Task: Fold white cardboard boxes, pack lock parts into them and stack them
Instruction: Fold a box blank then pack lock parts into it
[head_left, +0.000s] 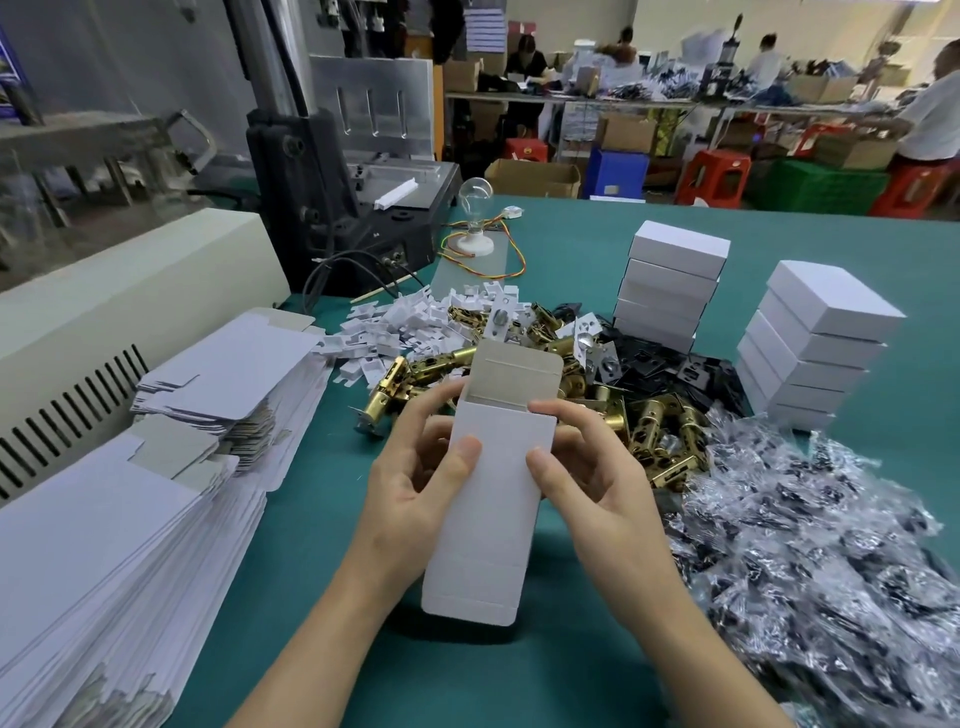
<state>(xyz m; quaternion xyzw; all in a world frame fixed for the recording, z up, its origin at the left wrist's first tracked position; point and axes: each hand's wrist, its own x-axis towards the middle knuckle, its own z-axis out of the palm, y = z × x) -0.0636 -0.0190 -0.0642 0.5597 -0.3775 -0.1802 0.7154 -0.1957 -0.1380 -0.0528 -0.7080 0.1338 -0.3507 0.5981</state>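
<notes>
The person holds one box (493, 499) in the air above the counter (332, 597), just in front of the chest. The left hand (415, 483) grips its left edge, with the thumb pressed on the white front and the fingers curled behind. The right hand (587, 467) grips the right edge in the same way. The top flap (519, 379) stands open and shows its grey inside. The bottom flap points to the person and seems not yet tucked in. It is hard to tell whether the body is already fully squared.

The step in hand appears to be the forming of the box, before any part goes in. Several things could go wrong from here. If the thumbs press too hard on the thin front, the card may dent or bend in the wrong place. If the bottom is left untucked, a heavy brass latch (447, 364) from the pile behind would probably fall through. The pile lies just behind the box, so a careless reach could push latches into the bags (810, 530) on the right.

The two stacks (670, 280) of finished boxes stand near the far side of the pile, and the right one leans a little. A box set down roughly on top may tip it. The flat blanks (156, 467) on the left also overhang slightly.
</notes>
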